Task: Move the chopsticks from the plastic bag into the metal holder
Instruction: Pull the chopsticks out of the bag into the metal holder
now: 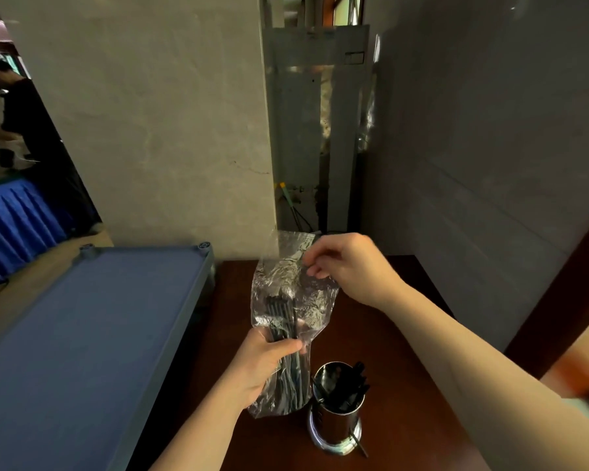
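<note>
One clear plastic bag is held upright above the dark brown surface, and inside it is a bundle of black chopsticks. They overlap too closely to count; at least five or six dark sticks show through the crinkled film. Their upper ends reach about mid-height of the bag, and their lower ends go down to its bottom.

The left hand grips the bag around its lower half, fingers curled closed over film and sticks together. The right hand is at the bag's upper part, its thumb and forefinger pinched shut on the plastic near the top edge, the other fingers folded loosely. Both forearms are bare.

Just to the right of the bag's lower end stands one shiny metal holder, a round cup on a wider base, upright on the surface. Several black chopsticks already lean inside it, roughly four or five, the exact number unclear. One more thin dark stick lies at the holder's base, on the right side.

To the left of the surface, alongside it, is one blue-topped table with grey edges and two round corner caps at its far end. Behind rise grey walls. At far left hangs a blue pleated cloth, with a person in dark clothes standing beyond it.
</note>
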Demonstrator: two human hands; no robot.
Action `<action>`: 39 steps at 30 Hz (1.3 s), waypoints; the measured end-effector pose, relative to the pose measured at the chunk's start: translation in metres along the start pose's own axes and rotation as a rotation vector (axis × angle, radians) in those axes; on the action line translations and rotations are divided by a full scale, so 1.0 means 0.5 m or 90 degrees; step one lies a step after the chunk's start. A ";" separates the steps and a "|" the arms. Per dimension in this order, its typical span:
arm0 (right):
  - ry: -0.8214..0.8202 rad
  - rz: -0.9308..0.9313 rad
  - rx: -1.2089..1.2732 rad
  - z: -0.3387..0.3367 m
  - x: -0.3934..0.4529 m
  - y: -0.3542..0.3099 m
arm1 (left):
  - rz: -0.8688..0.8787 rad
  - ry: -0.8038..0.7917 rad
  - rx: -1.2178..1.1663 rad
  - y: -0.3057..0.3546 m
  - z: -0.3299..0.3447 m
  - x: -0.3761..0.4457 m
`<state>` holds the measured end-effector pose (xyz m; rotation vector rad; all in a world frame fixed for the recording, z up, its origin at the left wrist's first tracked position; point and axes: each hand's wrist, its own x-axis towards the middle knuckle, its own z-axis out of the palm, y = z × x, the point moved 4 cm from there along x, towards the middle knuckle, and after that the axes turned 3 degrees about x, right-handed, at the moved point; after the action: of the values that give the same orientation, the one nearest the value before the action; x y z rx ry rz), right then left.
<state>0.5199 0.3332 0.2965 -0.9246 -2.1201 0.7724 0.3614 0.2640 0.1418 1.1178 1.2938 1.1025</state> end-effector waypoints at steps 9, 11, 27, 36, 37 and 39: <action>-0.183 0.018 -0.227 0.087 0.030 0.016 | 0.070 -0.061 -0.053 0.022 0.005 -0.015; -0.194 0.032 -0.200 0.090 0.034 0.019 | 0.073 -0.056 -0.074 0.022 0.001 -0.019; -0.204 0.029 -0.084 0.156 0.051 0.007 | 0.059 -0.086 -0.076 0.045 -0.011 -0.023; -0.153 0.033 -0.039 0.148 0.056 0.002 | 0.070 -0.101 -0.051 0.051 -0.007 -0.036; -0.158 0.034 -0.043 0.150 0.054 0.001 | 0.070 -0.107 -0.049 0.052 -0.008 -0.037; -0.162 0.034 -0.048 0.152 0.051 0.000 | 0.067 -0.115 -0.051 0.054 -0.007 -0.040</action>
<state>0.4478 0.3350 0.2610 -0.9686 -2.3671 0.8821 0.3586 0.2476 0.1713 1.2078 1.0507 1.0939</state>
